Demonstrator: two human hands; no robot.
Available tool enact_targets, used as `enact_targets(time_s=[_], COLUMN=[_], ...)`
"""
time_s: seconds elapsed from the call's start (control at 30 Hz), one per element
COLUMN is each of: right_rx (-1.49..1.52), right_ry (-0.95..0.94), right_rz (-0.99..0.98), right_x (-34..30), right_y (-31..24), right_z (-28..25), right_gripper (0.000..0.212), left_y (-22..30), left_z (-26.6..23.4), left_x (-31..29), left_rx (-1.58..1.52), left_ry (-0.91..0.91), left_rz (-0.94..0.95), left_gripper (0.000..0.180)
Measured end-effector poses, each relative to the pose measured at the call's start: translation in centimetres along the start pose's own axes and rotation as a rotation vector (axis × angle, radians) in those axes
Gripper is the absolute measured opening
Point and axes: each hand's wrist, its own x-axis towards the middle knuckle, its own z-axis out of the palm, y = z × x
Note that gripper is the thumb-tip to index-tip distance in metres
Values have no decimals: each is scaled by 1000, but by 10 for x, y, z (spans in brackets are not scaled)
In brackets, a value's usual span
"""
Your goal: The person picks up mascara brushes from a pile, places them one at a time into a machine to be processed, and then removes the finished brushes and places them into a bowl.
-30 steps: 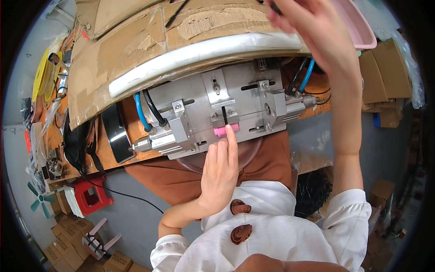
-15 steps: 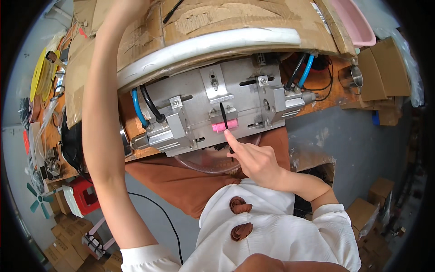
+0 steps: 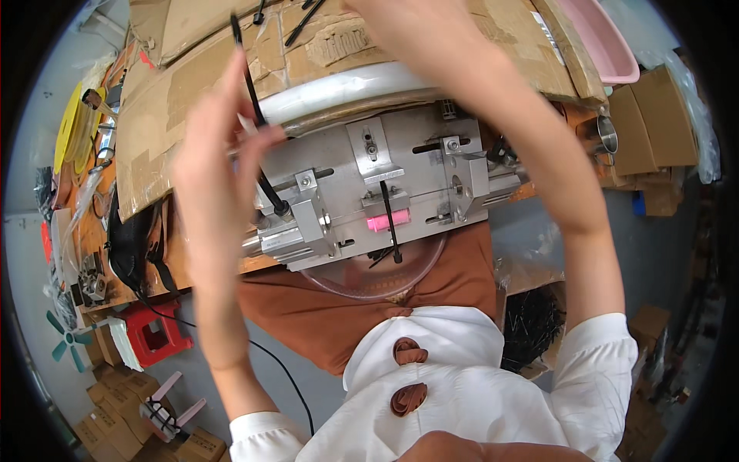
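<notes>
My left hand [image 3: 219, 146], blurred by motion, is raised over the left part of the cardboard. Between its thumb and fingers is a thin black rod [image 3: 248, 73] with a thicker end at the top. My right hand [image 3: 416, 27] reaches to the far edge of the picture, over the cardboard; its fingers are cut off or smeared. Another black rod [image 3: 390, 219] lies in the middle of the metal fixture [image 3: 416, 173], across a pink block [image 3: 377, 222], touched by neither hand. Metal cylinder blocks [image 3: 312, 219] flank it.
A cardboard sheet [image 3: 162, 100] with a white foam tube [image 3: 346, 91] along its edge covers the bench; more black rods [image 3: 302, 23] lie on it. Below the fixture is a clear plastic basin [image 3: 369, 289]. A box of black rods [image 3: 531, 327] stands at right, a red stool [image 3: 150, 339] at left.
My left hand has come back from the far edge with a black rod. My right hand has left the rod in the fixture and swung forward over the cardboard.
</notes>
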Motion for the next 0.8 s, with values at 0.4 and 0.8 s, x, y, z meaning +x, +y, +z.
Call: enact_targets(time_s=[0.4,0.8], right_rx=[135,130], right_ry=[-32,-78], right_rz=[-97,-52], right_x=[48,25], right_y=[39,63], right_z=[-2,-17], right_gripper=[6,10], left_y=[88,49], left_z=[72,19], left_x=[-139,-18], left_rx=[259,189], left_ry=[-345,-134], left_rz=[-34,130], left_gripper=[73,39])
